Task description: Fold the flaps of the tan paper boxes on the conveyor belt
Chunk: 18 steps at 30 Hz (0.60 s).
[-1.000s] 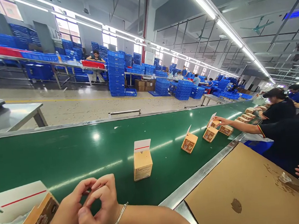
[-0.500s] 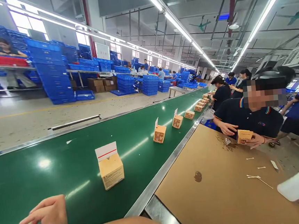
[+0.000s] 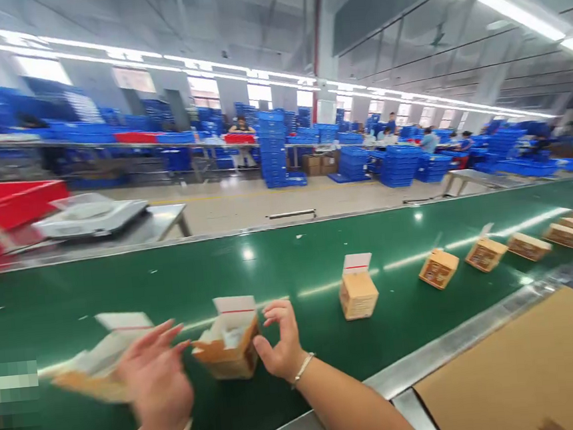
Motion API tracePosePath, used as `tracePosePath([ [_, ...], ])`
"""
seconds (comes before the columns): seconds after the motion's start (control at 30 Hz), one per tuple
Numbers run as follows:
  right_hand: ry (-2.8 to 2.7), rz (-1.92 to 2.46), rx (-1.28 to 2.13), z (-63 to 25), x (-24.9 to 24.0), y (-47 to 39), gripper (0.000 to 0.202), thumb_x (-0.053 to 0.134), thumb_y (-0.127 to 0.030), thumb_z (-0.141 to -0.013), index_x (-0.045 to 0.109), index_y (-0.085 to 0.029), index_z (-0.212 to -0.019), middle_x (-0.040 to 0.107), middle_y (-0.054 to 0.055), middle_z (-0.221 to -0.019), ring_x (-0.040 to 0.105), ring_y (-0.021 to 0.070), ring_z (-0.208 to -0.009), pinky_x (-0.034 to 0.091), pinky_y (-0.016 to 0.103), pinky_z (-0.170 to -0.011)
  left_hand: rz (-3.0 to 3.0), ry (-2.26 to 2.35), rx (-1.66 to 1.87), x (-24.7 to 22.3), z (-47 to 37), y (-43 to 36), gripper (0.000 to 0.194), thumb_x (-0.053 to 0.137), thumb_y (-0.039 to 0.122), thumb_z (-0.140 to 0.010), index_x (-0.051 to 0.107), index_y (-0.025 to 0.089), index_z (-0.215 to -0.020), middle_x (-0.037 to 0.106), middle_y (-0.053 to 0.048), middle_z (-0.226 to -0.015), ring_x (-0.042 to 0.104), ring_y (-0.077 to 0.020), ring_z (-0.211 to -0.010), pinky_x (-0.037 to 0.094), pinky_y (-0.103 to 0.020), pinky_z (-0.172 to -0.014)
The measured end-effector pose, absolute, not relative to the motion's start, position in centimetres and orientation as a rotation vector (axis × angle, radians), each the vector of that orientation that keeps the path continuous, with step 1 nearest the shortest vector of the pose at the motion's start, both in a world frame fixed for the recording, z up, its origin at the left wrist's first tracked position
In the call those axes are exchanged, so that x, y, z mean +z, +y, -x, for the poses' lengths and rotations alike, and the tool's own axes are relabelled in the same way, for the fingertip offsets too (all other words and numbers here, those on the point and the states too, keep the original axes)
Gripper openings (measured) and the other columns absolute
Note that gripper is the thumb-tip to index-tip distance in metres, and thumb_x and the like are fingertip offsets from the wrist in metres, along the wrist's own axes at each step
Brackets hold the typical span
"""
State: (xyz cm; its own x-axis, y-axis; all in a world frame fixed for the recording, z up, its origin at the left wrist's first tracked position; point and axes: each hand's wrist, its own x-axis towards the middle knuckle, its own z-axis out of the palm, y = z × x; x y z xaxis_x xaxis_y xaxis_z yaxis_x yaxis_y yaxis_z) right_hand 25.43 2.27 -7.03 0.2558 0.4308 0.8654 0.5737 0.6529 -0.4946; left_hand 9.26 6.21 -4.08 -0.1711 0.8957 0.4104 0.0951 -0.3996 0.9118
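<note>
An open cardboard box [image 3: 224, 364] sits on the green conveyor belt [image 3: 301, 387], its white flap with a red line raised and something pale inside. My right hand [image 3: 283, 342] is at its right side, thumb and fingers apart; whether the thumb touches the box I cannot tell. To the box's left is my left hand [image 3: 161, 386], smeared by motion, fingers stretched out and nothing in it. Partly behind that hand lies a second open box [image 3: 92, 372], blurred, its white flap up. Farther right stands a closed box [image 3: 358, 296] with its flap upright.
Several more boxes [image 3: 439, 268] line the belt toward the right. A brown cardboard sheet [image 3: 535, 367] covers the table beyond the metal rail [image 3: 405, 372]. Across the belt are a white scale [image 3: 96, 215], a red bin [image 3: 15, 205] and stacked blue crates [image 3: 273, 149].
My view has swung left, away from the co-worker with the box. Both hands are now over the belt, by two open boxes that were out of view before.
</note>
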Motion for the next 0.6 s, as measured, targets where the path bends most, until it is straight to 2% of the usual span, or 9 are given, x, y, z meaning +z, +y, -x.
tracePosePath([
  [0.07, -1.632, 0.863, -0.081, -26.9, -7.0, 1.7, 0.046, 0.057, -0.051, -0.079, 0.049, -0.019, -0.112, 0.056, 0.011, -0.106, 0.057, 0.0256, -0.101, 0.052, 0.045, -0.086, -1.397, 1.11, 1.604, -4.6, -10.8, 5.8, 0.051, 0.059, 0.06, -0.073, 0.06, 0.02, -0.104, 0.066, -0.008, -0.103, 0.062, -0.0257, -0.095, 0.053, -0.037, -0.077],
  [0.1, -1.719, 0.867, -0.08, -27.5, -7.1, 1.7, 0.054, 0.057, -0.053, -0.08, 0.047, -0.019, -0.12, 0.056, 0.013, -0.114, 0.054, 0.0284, -0.111, 0.048, 0.049, -0.093, -1.41, 1.049, 1.54, -5.0, -11.9, 5.8, 0.05, 0.059, 0.059, -0.073, 0.062, 0.018, -0.101, 0.067, -0.01, -0.104, 0.063, -0.0263, -0.098, 0.052, -0.038, -0.082],
  [0.2, -1.782, 0.961, -0.088, -29.5, -7.7, 2.3, 0.065, 0.053, -0.048, -0.084, 0.035, -0.018, -0.138, 0.05, 0.017, -0.131, 0.042, 0.0321, -0.127, 0.04, 0.054, -0.102, -1.562, 0.889, 1.407, -6.4, -14.5, 6.2, 0.049, 0.054, 0.058, -0.079, 0.065, 0.015, -0.101, 0.067, -0.014, -0.111, 0.061, -0.0286, -0.107, 0.049, -0.041, -0.093],
  [0.27, -1.761, 0.981, -0.072, -30.9, -7.9, 3.0, 0.058, 0.051, -0.043, -0.086, 0.038, -0.019, -0.138, 0.052, 0.015, -0.13, 0.044, 0.0313, -0.126, 0.04, 0.052, -0.101, -1.707, 0.826, 1.404, -7.1, -15.5, 6.6, 0.051, 0.049, 0.056, -0.084, 0.064, 0.015, -0.111, 0.065, -0.015, -0.117, 0.058, -0.0288, -0.114, 0.046, -0.042, -0.098],
  [0.37, -1.722, 0.997, -0.044, -32.7, -7.4, 3.8, 0.03, 0.051, -0.037, -0.088, 0.061, -0.023, -0.113, 0.065, 0.009, -0.11, 0.052, 0.0296, -0.114, 0.043, 0.05, -0.095, -1.994, 0.799, 1.342, -7.4, -16.3, 6.6, 0.053, 0.043, 0.051, -0.089, 0.056, 0.017, -0.128, 0.06, -0.015, -0.128, 0.05, -0.029, -0.125, 0.04, -0.046, -0.103],
  [0.43, -1.689, 1.027, -0.028, -33.3, -7.0, 4.2, 0.019, 0.052, -0.037, -0.088, 0.067, -0.025, -0.088, 0.068, 0.006, -0.09, 0.056, 0.0285, -0.103, 0.044, 0.048, -0.089, -2.158, 0.836, 1.27, -7.1, -16.9, 6.5, 0.05, 0.043, 0.049, -0.089, 0.056, 0.02, -0.129, 0.057, -0.014, -0.132, 0.043, -0.0321, -0.131, 0.036, -0.052, -0.103],
  [0.5, -1.625, 1.065, 0.03, -33.5, -6.6, 4.5, 0.028, 0.051, -0.039, -0.088, 0.065, -0.024, -0.069, 0.066, 0.005, -0.076, 0.056, 0.0267, -0.093, 0.045, 0.046, -0.084, -2.233, 0.91, 1.201, -6.6, -17.9, 6.5, 0.041, 0.042, 0.044, -0.091, 0.063, 0.024, -0.12, 0.059, -0.012, -0.13, 0.04, -0.0343, -0.132, 0.035, -0.055, -0.1],
  [0.6, -1.409, 1.163, 0.223, -33.3, -6.3, 5.2, 0.042, 0.049, -0.046, -0.085, 0.057, -0.023, -0.051, 0.062, 0.007, -0.075, 0.056, 0.0234, -0.083, 0.047, 0.041, -0.078, -2.156, 0.988, 1.166, -6.0, -19.6, 6.8, 0.034, 0.039, 0.032, -0.091, 0.071, 0.022, -0.096, 0.069, -0.01, -0.11, 0.05, -0.0309, -0.122, 0.036, -0.052, -0.098],
])
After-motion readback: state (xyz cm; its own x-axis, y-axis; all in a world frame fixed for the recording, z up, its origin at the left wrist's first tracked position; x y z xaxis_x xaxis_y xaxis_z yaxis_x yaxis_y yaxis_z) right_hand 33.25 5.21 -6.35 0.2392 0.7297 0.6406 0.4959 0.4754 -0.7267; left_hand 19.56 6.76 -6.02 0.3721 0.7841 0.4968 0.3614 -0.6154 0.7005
